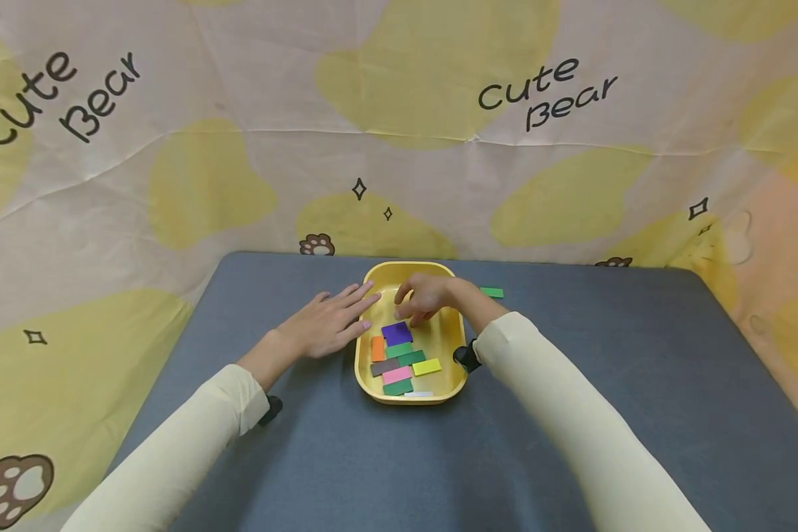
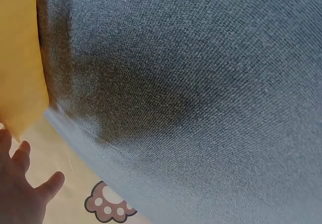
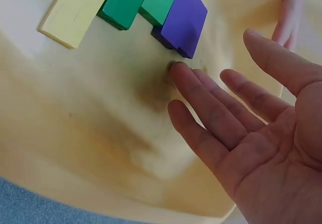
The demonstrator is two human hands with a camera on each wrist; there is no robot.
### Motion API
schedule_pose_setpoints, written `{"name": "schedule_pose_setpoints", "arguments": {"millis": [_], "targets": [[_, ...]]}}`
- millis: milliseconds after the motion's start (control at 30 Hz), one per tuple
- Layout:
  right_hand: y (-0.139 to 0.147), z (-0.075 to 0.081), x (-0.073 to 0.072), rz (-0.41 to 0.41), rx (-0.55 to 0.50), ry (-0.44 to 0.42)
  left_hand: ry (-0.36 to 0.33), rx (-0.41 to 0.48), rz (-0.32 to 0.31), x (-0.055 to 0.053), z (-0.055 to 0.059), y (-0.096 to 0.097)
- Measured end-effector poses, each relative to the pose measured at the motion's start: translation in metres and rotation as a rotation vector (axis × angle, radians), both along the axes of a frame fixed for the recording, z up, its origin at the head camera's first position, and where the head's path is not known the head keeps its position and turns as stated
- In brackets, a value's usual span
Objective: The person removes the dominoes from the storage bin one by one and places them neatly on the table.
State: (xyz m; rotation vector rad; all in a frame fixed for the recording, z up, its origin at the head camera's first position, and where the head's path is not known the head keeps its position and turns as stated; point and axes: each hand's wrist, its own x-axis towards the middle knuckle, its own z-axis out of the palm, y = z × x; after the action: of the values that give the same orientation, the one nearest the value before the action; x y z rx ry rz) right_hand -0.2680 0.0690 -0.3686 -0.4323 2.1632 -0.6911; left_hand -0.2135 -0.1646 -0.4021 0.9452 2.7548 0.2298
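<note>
A yellow tray holds several flat coloured blocks, gathered in its near left part. Inside it my right hand reaches down at the far half, fingers spread and slightly bent, with nothing between them. In the right wrist view the fingertips are close to a purple block. My left hand lies along the tray's left rim, its fingers straight and reaching over the edge. Nearest the purple block are an orange block and a light green block. A yellow block lies to the right.
A green block lies outside the tray, beyond my right wrist. Pink, grey and white blocks are at the tray's near end. Behind the grey-blue table hangs a patterned cloth.
</note>
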Motion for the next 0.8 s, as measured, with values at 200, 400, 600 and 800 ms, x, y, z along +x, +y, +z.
{"name": "schedule_pose_setpoints", "arguments": {"millis": [200, 400, 600, 800], "targets": [[-0.005, -0.003, 0.001, 0.016, -0.006, 0.015, 0.001, 0.004, -0.001, 0.000, 0.001, 0.000], [-0.009, -0.006, 0.003, 0.064, 0.001, 0.056, 0.004, 0.011, -0.004, 0.000, 0.001, 0.001], [-0.014, -0.007, 0.004, 0.096, 0.022, 0.076, 0.011, 0.013, -0.009, 0.001, 0.001, 0.000], [-0.019, -0.007, 0.006, 0.122, 0.025, 0.100, 0.015, 0.018, -0.015, 0.002, 0.001, 0.000]]}}
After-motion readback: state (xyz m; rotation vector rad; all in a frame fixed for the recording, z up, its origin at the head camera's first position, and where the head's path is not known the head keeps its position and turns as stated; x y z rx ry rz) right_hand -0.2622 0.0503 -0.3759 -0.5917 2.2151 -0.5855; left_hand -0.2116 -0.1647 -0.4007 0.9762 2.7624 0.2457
